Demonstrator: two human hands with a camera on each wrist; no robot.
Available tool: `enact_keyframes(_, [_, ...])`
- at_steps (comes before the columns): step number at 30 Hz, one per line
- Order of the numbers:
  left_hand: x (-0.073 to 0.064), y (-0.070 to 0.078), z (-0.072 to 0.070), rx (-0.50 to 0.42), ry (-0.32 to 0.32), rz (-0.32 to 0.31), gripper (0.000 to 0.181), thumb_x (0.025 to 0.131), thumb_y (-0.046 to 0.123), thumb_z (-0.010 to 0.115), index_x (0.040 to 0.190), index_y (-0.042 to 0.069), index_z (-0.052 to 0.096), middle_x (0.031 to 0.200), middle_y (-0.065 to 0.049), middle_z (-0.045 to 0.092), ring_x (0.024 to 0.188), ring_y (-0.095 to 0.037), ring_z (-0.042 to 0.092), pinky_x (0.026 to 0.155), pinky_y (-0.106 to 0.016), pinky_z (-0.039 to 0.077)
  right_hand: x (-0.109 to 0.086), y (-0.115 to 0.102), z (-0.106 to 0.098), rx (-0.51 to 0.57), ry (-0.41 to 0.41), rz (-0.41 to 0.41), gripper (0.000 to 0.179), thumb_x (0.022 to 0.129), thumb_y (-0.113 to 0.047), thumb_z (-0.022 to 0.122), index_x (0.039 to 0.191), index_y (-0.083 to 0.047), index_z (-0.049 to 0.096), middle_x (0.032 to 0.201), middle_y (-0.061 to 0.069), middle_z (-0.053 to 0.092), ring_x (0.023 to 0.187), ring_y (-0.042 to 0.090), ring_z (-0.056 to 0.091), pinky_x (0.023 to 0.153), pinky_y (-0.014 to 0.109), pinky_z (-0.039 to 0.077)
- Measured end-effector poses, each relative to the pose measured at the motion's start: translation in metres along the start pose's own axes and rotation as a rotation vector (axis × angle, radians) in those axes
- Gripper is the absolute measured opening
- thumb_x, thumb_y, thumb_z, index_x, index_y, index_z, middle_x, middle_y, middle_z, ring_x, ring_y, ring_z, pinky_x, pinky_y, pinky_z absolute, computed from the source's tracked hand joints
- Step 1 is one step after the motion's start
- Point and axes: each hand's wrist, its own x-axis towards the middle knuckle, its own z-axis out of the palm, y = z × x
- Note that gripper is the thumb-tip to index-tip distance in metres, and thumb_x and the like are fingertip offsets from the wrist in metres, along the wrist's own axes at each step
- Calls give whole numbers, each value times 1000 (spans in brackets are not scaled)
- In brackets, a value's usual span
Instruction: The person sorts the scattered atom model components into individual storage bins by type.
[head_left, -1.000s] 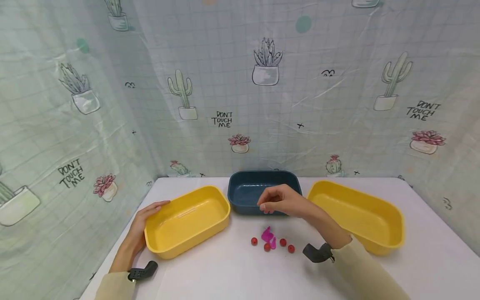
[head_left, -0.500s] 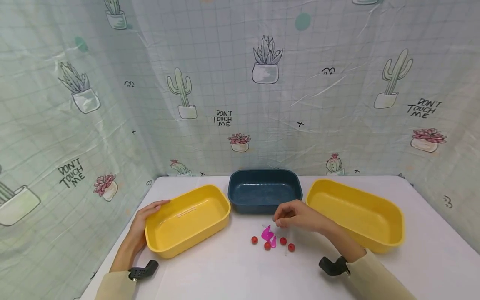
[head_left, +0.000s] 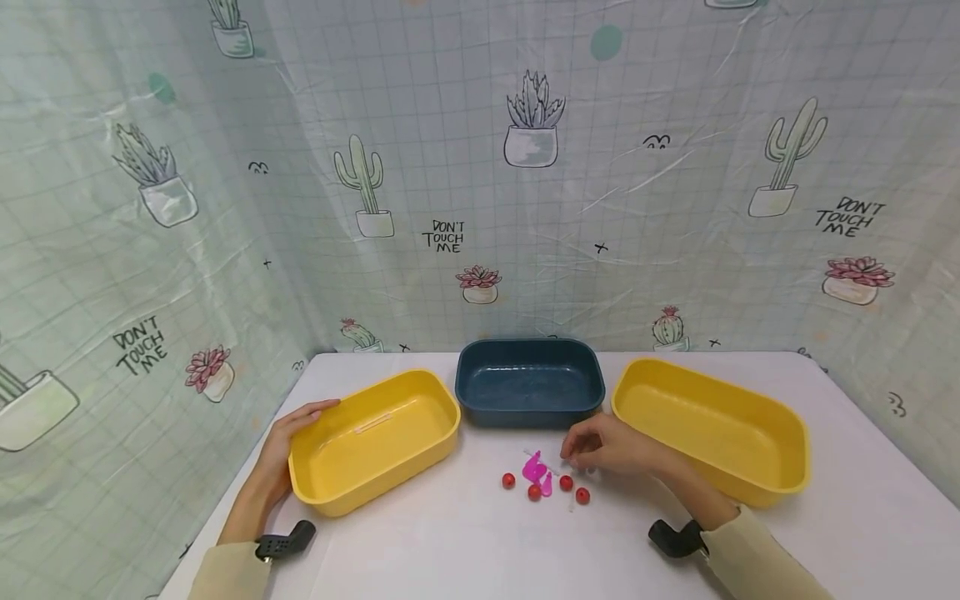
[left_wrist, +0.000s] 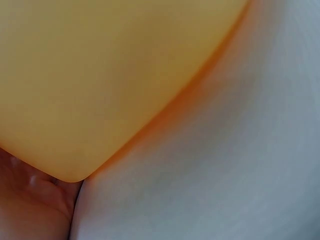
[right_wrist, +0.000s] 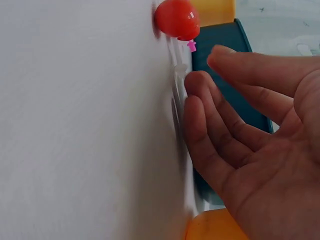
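My left hand rests along the left end of a yellow tray, its fingers lying straight against the outer side near the rim. In the left wrist view that tray's wall hides most of the hand. My right hand is low over the table just in front of the dark blue tray. In the right wrist view its thumb and fingertips stand apart with nothing between them. Left of it lie a bright pink piece, a thin clear stick and several red balls, one nearest the hand.
A second yellow tray stands at the right, behind my right forearm. A thin pale stick lies inside the left yellow tray. A patterned curtain rises behind the white table and along its sides.
My right hand has come down and to the right, from over the front rim of the blue tray to the table beside the small pieces. My left hand has stayed in place.
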Motion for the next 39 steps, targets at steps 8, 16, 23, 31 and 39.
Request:
enact_keyframes(8, [-5, 0, -1, 11, 5, -8, 47, 111, 35, 43, 150, 13, 54, 133, 20, 64, 120, 1, 63, 98, -17, 54, 0, 10, 3, -96, -33, 9, 13, 90, -13, 79, 101, -20, 77, 94, -5, 72, 84, 16, 63, 76, 20, 56])
enact_keyframes(16, [-4, -3, 1, 22, 3, -6, 48, 110, 37, 43, 150, 13, 54, 134, 19, 63, 120, 0, 63, 99, -19, 54, -1, 17, 3, -152, -32, 32, 13, 88, -20, 82, 95, -29, 78, 89, -10, 72, 81, 15, 63, 73, 21, 56])
enact_keyframes(23, [-1, -2, 1, 22, 2, 9, 47, 111, 37, 42, 150, 13, 55, 132, 20, 64, 120, 1, 64, 98, -18, 54, -1, 17, 1, -165, -27, 18, 10, 88, -20, 82, 94, -27, 79, 87, -9, 72, 78, 12, 62, 72, 21, 56])
enact_keyframes(31, [-3, -1, 2, 0, -4, 14, 49, 110, 37, 43, 151, 12, 54, 135, 18, 64, 120, 0, 63, 99, -19, 54, -2, 15, 0, -178, -21, 18, 9, 88, -20, 82, 93, -26, 79, 87, -9, 71, 78, 12, 61, 72, 20, 55])
enact_keyframes(39, [-2, -1, 0, -7, -15, 20, 48, 111, 35, 42, 151, 10, 53, 133, 20, 64, 121, 0, 63, 99, -18, 54, -2, 17, -1, -172, -22, -4, 7, 91, -20, 80, 95, -25, 77, 88, -10, 73, 82, 11, 62, 77, 19, 54])
